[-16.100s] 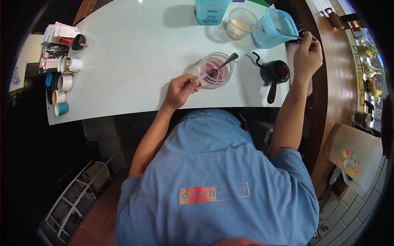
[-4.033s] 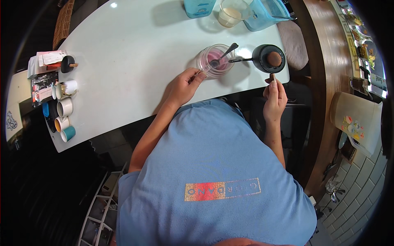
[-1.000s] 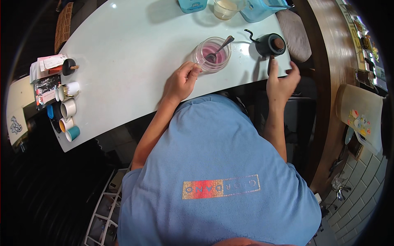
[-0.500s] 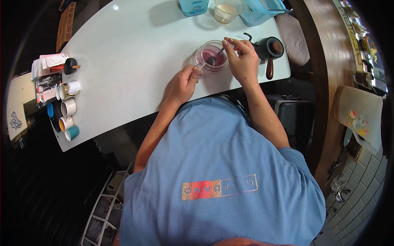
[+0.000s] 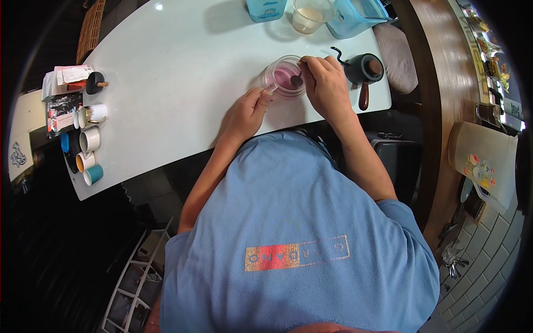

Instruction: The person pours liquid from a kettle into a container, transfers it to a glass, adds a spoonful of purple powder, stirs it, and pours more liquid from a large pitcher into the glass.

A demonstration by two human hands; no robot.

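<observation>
A clear glass mug [image 5: 273, 71] with pink-purple contents [image 5: 284, 74] stands near the front edge of the white table. My left hand [image 5: 252, 108] is closed round its handle. Over the mug's right side, my right hand [image 5: 327, 86] pinches a spoon, mostly covering its handle. The spoon's dark bowl [image 5: 296, 81] dips into the mug, against the right part of the contents. Just right of my right hand is a dark gooseneck kettle [image 5: 363, 67] with a brown wooden handle.
At the table's far side stand a light-blue container [image 5: 266, 8], a clear cup with pale contents [image 5: 308, 19] and a larger blue tub [image 5: 355, 16]. Several mugs [image 5: 90, 139] and papers [image 5: 72, 75] line the left edge. A grey cushion [image 5: 397, 55] lies beyond the right edge.
My right hand has turned, and the spoon's bowl has moved from the middle of the mug to its right side. My left hand keeps its hold on the mug.
</observation>
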